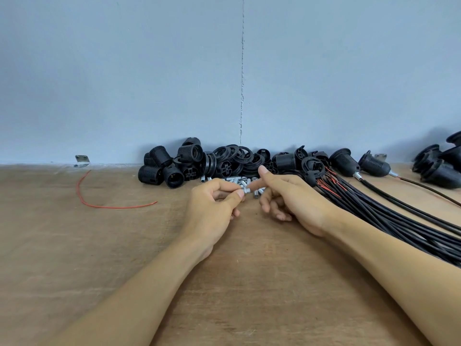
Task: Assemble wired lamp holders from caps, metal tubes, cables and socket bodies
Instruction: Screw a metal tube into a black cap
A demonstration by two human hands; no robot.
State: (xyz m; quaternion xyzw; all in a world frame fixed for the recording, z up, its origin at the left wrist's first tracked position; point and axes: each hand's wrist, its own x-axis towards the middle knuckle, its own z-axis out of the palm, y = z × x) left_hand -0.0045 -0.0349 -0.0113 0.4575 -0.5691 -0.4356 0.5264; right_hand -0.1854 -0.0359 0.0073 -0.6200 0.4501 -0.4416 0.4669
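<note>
Tube-picking step, I'd say: left hand [214, 199] grip is pinched on a metal tube [246, 191], just on the near side of the tube pile [238, 181]. Right hand [289, 196] grip is apart, index pointing at the tube. Next it probably needs a cap from the far black heap [232, 159].

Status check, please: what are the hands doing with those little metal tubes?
Left hand pinches one metal tube. Right hand holds nothing, forefinger at that tube. Loose tube pile just behind; nothing in the way.

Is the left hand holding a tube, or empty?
Holding: the left hand pinches a metal tube between thumb and fingertips.
</note>
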